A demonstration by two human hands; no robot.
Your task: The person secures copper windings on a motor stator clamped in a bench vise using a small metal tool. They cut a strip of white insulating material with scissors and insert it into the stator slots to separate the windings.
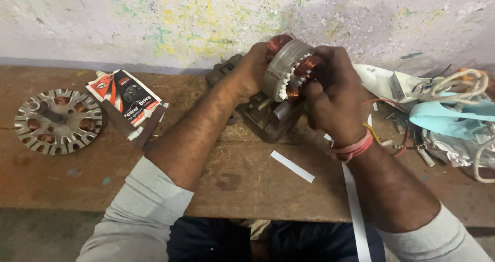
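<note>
At upper centre, the left hand (255,66) and right hand (330,89) gripped the wound stator (289,68) with closed fingers; firm support protected the copper coils.

A round metal disc with slots (58,120) lies near the left end of the wooden bench (242,182). Just beside it is a red and black packet (129,99). White paper strips (292,166) lie near the front edge, and tangled wires and cord (448,112) fill the right end.
</note>
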